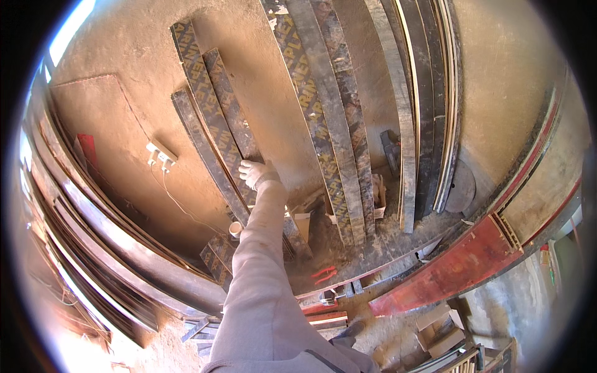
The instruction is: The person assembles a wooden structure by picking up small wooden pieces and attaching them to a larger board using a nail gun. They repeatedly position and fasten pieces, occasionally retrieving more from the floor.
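My left hand [256, 174], in a pale glove, reaches forward to a group of long dark boards leaning against the wall. Its fingers bend over the edge of a narrow dark board [228, 99], the rightmost of this group. Just left of it stands a longer board with yellow lettering [198, 78], and a shorter dark board [196, 127] stands further left. My sleeve hides part of their lower ends. A small round pale cup [236, 229] is beside my forearm. My right hand does not show.
A white power strip [161, 155] with cables is fixed to the wall. More tall strips [339, 124] lean at right. Red-handled pliers [323, 274] lie on a dark surface near a red panel [448, 267]. An open cardboard box [440, 329] stands below. Long sheets [118, 211] line the left.
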Tool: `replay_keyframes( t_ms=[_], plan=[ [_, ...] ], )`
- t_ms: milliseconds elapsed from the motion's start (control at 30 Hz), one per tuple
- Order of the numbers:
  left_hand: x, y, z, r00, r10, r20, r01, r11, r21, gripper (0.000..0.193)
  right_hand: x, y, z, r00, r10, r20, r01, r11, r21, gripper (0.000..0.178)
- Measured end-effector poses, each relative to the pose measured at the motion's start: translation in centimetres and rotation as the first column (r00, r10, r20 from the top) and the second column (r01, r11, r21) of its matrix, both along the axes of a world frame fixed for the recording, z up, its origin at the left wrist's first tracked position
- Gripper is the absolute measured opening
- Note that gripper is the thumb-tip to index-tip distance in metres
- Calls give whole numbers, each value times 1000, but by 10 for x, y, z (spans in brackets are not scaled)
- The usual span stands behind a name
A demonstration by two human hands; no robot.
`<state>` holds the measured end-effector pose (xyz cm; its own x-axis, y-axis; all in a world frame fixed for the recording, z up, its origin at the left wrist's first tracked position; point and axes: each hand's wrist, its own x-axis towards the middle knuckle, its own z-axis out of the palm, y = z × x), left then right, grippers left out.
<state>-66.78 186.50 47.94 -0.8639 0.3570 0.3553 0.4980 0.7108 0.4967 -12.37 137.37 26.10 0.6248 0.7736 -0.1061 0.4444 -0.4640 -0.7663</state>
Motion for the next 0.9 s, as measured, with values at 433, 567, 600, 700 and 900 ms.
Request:
replay_keyframes(
  t_ms=[433, 567, 600, 700, 900],
  plan=[
    [70, -123, 134, 38, -999, -20, 531, 3, 847, 74, 11, -67, 7, 992, -122, 3, 121, 987, 102, 36],
    [233, -215, 155, -423, -903, -74, 424, -270, 865, 78, -11, -105, 75, 993, -53, -109, 85, 945, 316, 39],
    [284, -247, 153, -472, -879, -73, 409, -291, 865, 78, -22, -105, 95, 989, -3, -150, 48, 953, 298, 42],
    [444, -363, 142, -678, -731, -77, 322, -389, 863, 78, -43, -111, 138, 987, -70, 145, 18, 944, 330, 64],
    [618, -648, 50, -993, -48, -103, -11, -861, 508, 110, 41, -237, 108, 620, -760, -196, 730, 466, 501, 50]
  ],
)
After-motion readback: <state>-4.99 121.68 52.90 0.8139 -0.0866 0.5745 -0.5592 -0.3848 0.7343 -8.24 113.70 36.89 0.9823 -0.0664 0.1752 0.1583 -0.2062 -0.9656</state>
